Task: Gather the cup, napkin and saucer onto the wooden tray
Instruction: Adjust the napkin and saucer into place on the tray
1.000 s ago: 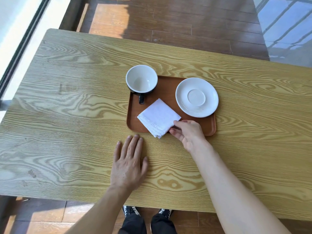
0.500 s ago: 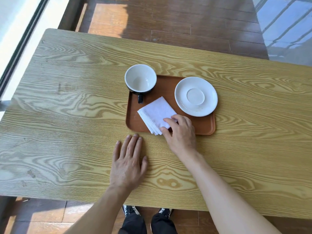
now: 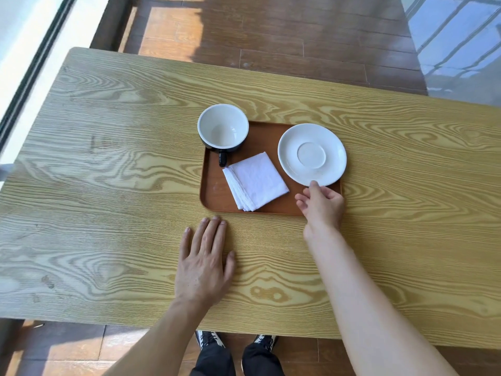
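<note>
A brown wooden tray (image 3: 214, 195) lies in the middle of the table. On its far left corner stands a cup (image 3: 222, 127), black outside and white inside, handle toward me. A folded white napkin (image 3: 256, 181) lies flat in the tray's middle. A white saucer (image 3: 311, 154) sits on the tray's right side, its rim over the tray's right edge. My right hand (image 3: 322, 203) hovers over the tray's near right corner, fingers loosely apart, a fingertip at the saucer's near rim, holding nothing. My left hand (image 3: 204, 260) rests flat on the table just in front of the tray.
The light wooden table (image 3: 108, 158) has its near edge close to my legs and its left edge beside a bright window. Dark wooden floor lies beyond the far edge. My shoes (image 3: 235, 340) show under the near edge.
My right hand let go of the napkin, which now lies fully on the tray, and moved right toward the saucer's near rim. My left hand stayed flat on the table.
</note>
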